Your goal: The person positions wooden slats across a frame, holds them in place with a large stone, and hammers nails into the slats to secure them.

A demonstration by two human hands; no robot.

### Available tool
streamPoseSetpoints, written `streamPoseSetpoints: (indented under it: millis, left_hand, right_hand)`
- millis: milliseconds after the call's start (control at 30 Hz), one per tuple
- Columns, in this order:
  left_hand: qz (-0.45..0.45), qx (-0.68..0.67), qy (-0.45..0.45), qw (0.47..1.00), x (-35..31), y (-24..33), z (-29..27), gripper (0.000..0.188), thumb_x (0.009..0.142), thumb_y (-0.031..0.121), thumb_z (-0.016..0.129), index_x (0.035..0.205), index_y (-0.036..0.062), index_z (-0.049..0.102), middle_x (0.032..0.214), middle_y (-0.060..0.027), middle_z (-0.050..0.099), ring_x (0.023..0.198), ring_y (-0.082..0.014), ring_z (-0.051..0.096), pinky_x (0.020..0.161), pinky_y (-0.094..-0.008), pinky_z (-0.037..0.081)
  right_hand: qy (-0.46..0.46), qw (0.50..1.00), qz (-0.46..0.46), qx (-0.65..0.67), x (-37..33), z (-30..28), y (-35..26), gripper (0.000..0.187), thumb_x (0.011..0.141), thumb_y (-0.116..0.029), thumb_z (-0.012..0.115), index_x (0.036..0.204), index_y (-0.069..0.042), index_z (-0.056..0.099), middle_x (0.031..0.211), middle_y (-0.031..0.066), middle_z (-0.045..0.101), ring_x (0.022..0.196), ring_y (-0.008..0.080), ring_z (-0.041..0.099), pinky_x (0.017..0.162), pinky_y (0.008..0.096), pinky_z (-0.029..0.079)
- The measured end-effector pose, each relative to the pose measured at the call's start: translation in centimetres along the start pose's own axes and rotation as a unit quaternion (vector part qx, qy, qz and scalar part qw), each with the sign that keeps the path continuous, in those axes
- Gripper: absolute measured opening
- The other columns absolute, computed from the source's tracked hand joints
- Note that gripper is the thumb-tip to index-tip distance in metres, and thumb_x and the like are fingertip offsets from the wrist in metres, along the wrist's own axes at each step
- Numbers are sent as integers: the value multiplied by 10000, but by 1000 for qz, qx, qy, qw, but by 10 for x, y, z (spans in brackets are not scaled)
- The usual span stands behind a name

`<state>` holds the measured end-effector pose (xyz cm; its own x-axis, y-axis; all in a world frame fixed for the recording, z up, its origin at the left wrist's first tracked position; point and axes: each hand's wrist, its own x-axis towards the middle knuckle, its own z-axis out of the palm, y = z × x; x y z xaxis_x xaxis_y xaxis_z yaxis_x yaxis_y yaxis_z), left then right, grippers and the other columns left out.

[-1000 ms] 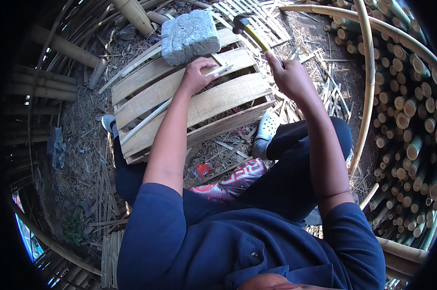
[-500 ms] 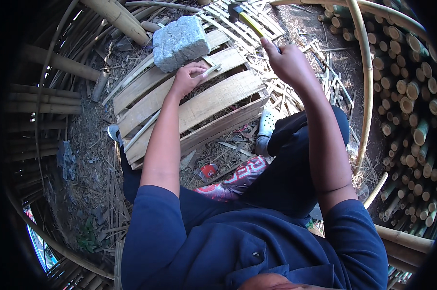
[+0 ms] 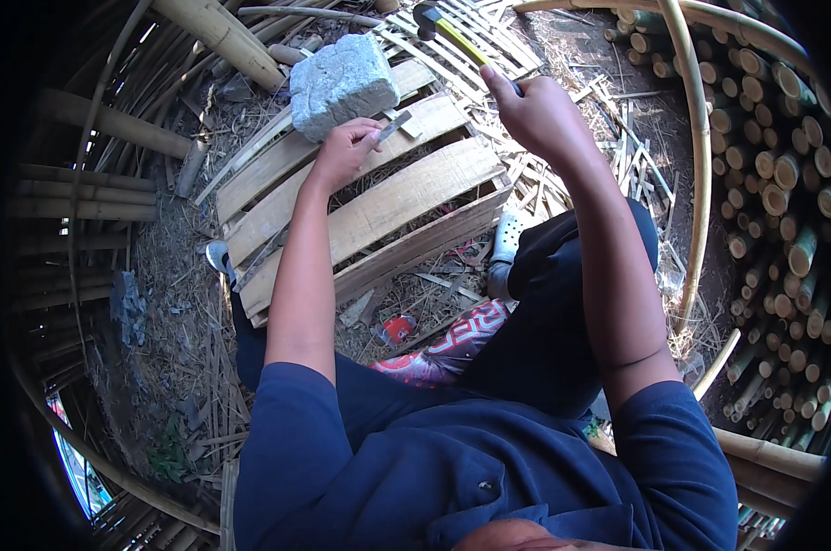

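My left hand (image 3: 347, 154) is closed, pinching a thin bamboo strip (image 3: 395, 126) over the slatted top of a wooden crate (image 3: 406, 188). One end of the strip sticks out past my fingertips, near a small wood piece on the slats. Raised beyond the crate's right side, my right hand (image 3: 546, 115) is wrapped round a hammer (image 3: 456, 37) with a yellow handle and a dark head. The hammer head hangs in the air, apart from the strip. A rough grey stone block (image 3: 342, 84) rests on the crate's far slats, just beyond my left hand.
Stacked bamboo poles (image 3: 774, 174) fill the right side, behind a curved bamboo rail (image 3: 697, 165). A slatted wooden panel (image 3: 498, 41) and scattered strips lie beyond the crate. A printed red-and-white sack (image 3: 461, 342) lies between my legs. Bamboo walling (image 3: 89, 188) stands at the left.
The hammer and my right hand have shifted slightly left. My left hand has moved a little nearer and left, and the strip now looks darker, as if turned.
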<state>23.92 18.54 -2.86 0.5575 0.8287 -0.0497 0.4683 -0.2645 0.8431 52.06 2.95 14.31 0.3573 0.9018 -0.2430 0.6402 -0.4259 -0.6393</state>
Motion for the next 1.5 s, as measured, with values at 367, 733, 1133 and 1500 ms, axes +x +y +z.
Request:
streamPoseSetpoints:
  millis: [367,733,1133,1500]
  left_hand:
    - [-10,73,17,997,-11,12,10,265,895,220,783,1070,21,782,1100,-67,719,886,-129,679,791,-293,541]
    - [96,236,150,955,-18,-4,31,245,827,280,840,1002,110,816,794,-72,644,681,-172,630,656,-323,497]
    - [120,157,161,967,-9,-21,37,245,789,242,853,905,41,776,823,-75,667,734,-211,634,702,-323,502]
    - [55,67,129,988,-15,-24,34,246,783,250,852,862,36,761,864,-134,722,797,-250,689,753,-346,537]
  right_hand:
    - [14,999,-15,-28,1,6,1,710,1008,-563,525,849,97,736,741,245,692,736,349,708,770,458,552]
    - [2,997,-13,-80,-1,11,0,720,1008,-587,516,834,74,744,715,222,693,724,333,714,744,452,561]
    - [-17,993,-32,-116,-13,0,-17,743,989,-611,534,856,90,742,781,241,714,760,334,708,803,446,538]
    - [-49,984,-91,-144,28,16,-12,780,972,-676,569,646,30,633,546,33,523,537,138,504,535,372,429]
